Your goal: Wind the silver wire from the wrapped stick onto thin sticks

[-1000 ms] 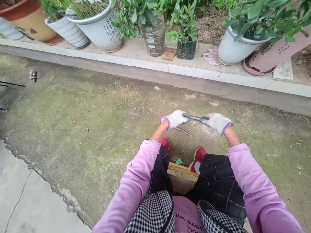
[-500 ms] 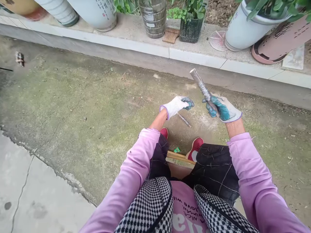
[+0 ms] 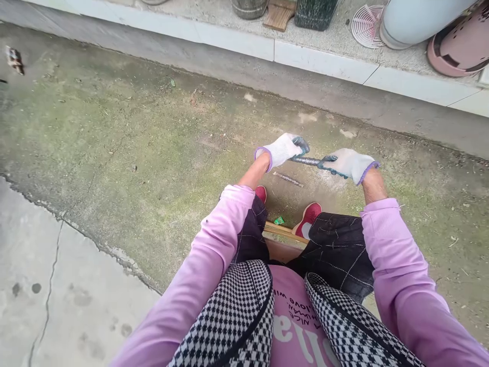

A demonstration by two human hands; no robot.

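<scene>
A dark rod wrapped in silvery wire is held almost level above the ground, between my hands. My right hand, in a white glove with a blue-green coated palm, is closed around its right part. At the rod's left end is my left hand, gloved alike, its fingers curled against the rod; the exact grip is hidden. Below them, a second thin rod with a wire-like wrapping lies on the ground, touched by neither hand.
A tiled ledge runs across the top with pots, a small wooden board and a pink coiled disc. Red shoes flank a green wrapper. Pale concrete borders the mossy ground at lower left.
The wire-wrapped rod has swung from upright and tilted to nearly level, and its left end has come to my left hand. My right hand has turned over. The view has tipped downward.
</scene>
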